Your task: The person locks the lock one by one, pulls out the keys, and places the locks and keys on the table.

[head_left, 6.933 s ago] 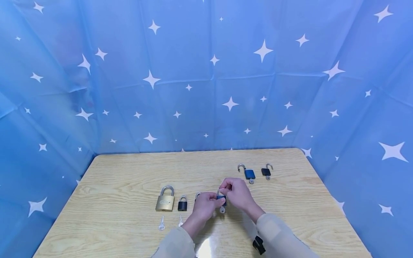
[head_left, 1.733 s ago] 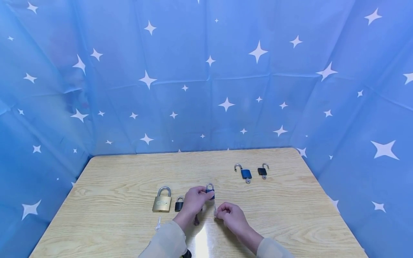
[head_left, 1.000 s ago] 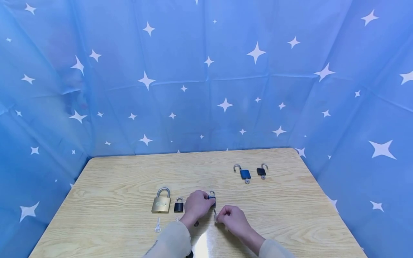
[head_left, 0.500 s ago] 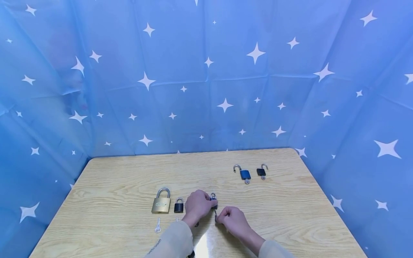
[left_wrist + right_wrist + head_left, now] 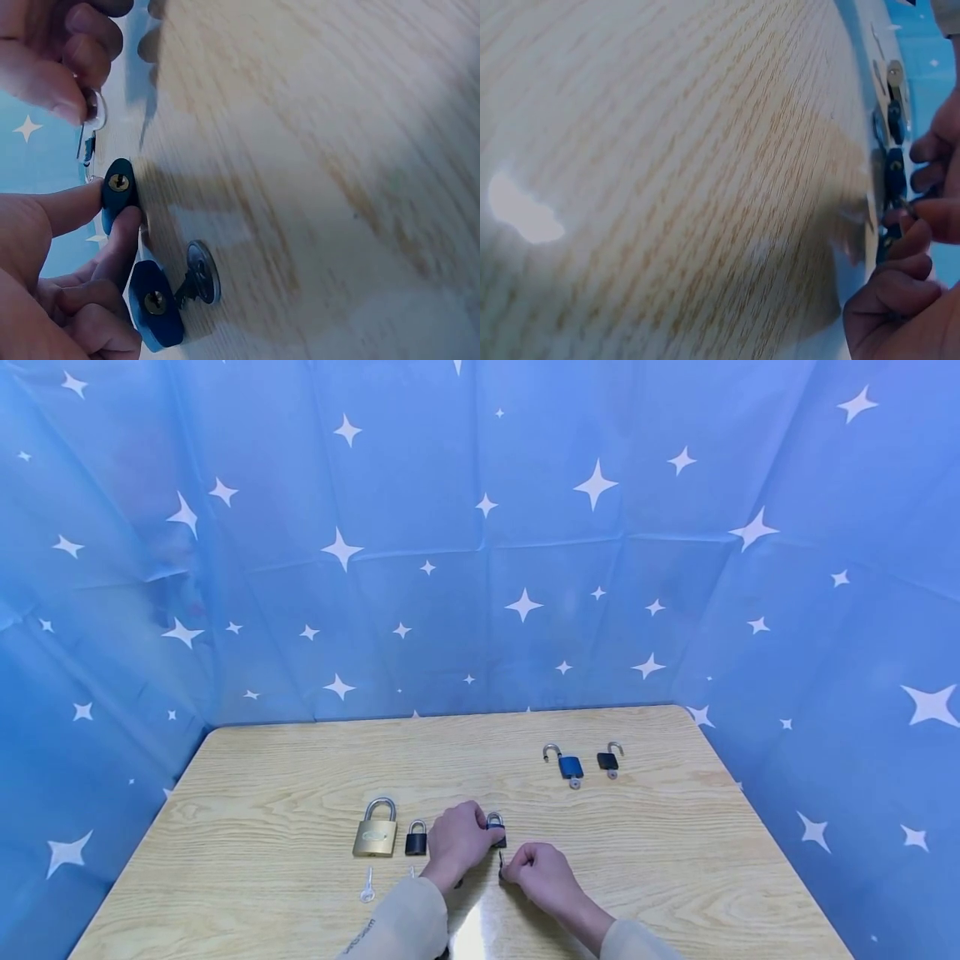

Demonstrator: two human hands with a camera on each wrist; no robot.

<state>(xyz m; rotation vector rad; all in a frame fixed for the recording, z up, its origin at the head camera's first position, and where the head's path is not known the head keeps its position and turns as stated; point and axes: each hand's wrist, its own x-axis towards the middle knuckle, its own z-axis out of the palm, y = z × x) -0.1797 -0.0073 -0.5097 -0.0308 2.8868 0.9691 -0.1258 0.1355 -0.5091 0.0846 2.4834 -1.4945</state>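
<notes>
In the head view, my left hand [image 5: 457, 839] holds a small dark blue padlock [image 5: 497, 837] on the table, its shackle down in the body. The left wrist view shows thumb and finger gripping its sides, with the bare keyhole facing the camera. My right hand [image 5: 542, 872] pinches a small silver key [image 5: 88, 139] just in front of that padlock, the blade apart from the keyhole. Beside the left fingers lies a second blue padlock [image 5: 156, 319] with a key [image 5: 201, 271] near it; the left hand mostly hides this pair in the head view.
Left of the hands lie a large brass padlock [image 5: 374, 837], its key [image 5: 367, 887] and a small black padlock [image 5: 416, 841]. At the back right are an unlocked blue padlock [image 5: 571, 767] and an unlocked black padlock [image 5: 607, 761], each with a key in it.
Earlier the key sat in the padlock while the right hand touched the shackle. The right hand has drawn the key out towards the front, and the left has lowered the padlock to the table.
</notes>
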